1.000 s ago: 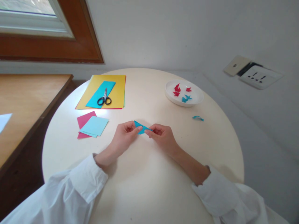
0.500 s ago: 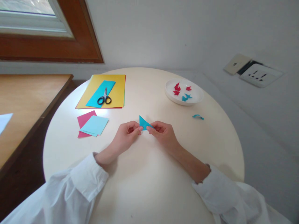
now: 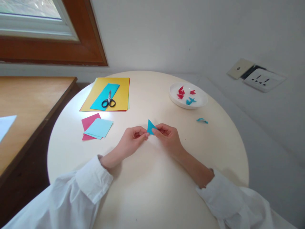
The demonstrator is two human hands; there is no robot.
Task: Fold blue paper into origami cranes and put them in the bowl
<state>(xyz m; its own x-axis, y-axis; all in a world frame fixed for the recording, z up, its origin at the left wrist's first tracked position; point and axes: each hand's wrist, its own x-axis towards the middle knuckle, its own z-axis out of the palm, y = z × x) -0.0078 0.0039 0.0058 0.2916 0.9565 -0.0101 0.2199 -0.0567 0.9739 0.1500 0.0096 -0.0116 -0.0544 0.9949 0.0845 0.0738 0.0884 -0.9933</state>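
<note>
A small folded piece of blue paper [image 3: 151,127], triangular with one point upward, is held between my two hands over the middle of the table. My left hand [image 3: 133,138] pinches its lower left corner between thumb and fingers. On the other side, my right hand [image 3: 169,136] grips its right part, with the thumb lying across the front and the fingers curled behind. The fingers cover the paper's lower right portion.
On the round white table [image 3: 152,184], scissors [image 3: 109,100] lie on a blue strip over yellow sheets [image 3: 122,95]. Nearer are pink and light blue paper squares [image 3: 99,128]. A white dish [image 3: 175,101] holds several small red and blue folded papers; a blue curled scrap [image 3: 202,121] lies by it.
The blue paper now shows as a narrower triangle, more of it covered by my right hand. My left hand has shifted slightly right. The whole view has moved a little.
</note>
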